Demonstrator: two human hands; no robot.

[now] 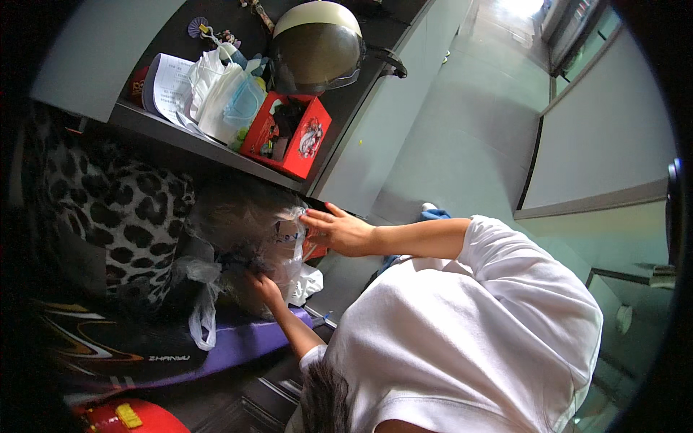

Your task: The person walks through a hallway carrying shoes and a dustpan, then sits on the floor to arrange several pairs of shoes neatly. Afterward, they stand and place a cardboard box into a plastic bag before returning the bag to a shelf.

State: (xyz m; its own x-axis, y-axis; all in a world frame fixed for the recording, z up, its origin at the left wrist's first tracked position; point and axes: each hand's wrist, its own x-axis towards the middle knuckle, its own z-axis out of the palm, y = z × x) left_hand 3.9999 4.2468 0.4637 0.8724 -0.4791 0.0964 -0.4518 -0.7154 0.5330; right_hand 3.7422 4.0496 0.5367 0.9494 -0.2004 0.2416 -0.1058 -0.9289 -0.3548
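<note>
In a shadowed space under a dark shelf, a clear plastic bag (281,243) with blue print lies between my hands. My right hand (341,233) lies flat against its near edge, fingers spread, in front of a red item (315,246). Lower down, my left hand (265,289) reaches to the bag's side beside a dark bundle (246,265). The fingertips of that hand are lost in shadow, so its grip is unclear. A knotted translucent plastic bag (203,303) hangs left of it. White plastic (308,284) shows below the red item.
On the shelf (260,169) stand a helmet with a tinted visor (316,48), an open red box (311,138), face masks (238,103) and printed papers (170,86). Leopard-print fabric (141,216) fills the left. Below lies a purple-and-black case (243,343); a red object (157,419) sits lower left.
</note>
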